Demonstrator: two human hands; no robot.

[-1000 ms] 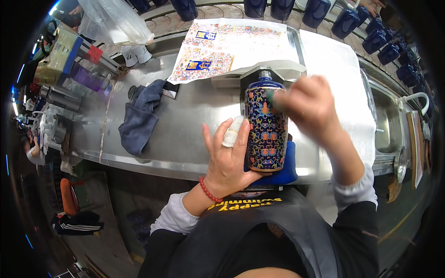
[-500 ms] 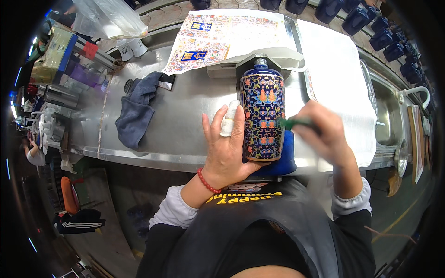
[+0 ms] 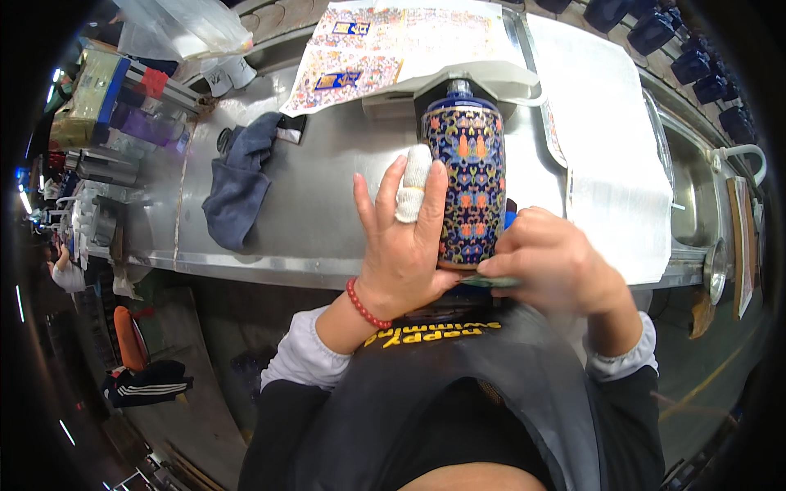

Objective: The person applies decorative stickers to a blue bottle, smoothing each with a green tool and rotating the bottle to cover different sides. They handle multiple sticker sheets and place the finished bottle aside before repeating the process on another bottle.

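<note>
A dark blue bottle [image 3: 467,184], covered in a multicoloured floral pattern, lies with its neck pointing away from me. My left hand [image 3: 401,245] is spread along the bottle's left side, its fingers straight and its thumb by the base. One finger of that hand is wrapped in white bandage. My right hand [image 3: 561,262] is closed round a thin green scraper [image 3: 494,281] at the lower right of the bottle's base; motion smears this hand. Part of a blue support [image 3: 510,219] shows beside the bottle, the remainder hidden.
A grey-blue cloth [image 3: 237,188] lies on the steel worktop [image 3: 327,196] to the left. Patterned printed sheets [image 3: 360,61] are beyond the bottle, and white paper [image 3: 614,164] covers the right side. Farther right is a sink [image 3: 686,204]. Dark blue bottles [image 3: 655,33] stand at the far right.
My right hand has moved with the green scraper from the bottle's right side down toward its base. My left hand stays against the bottle, its fingers a little farther forward.
</note>
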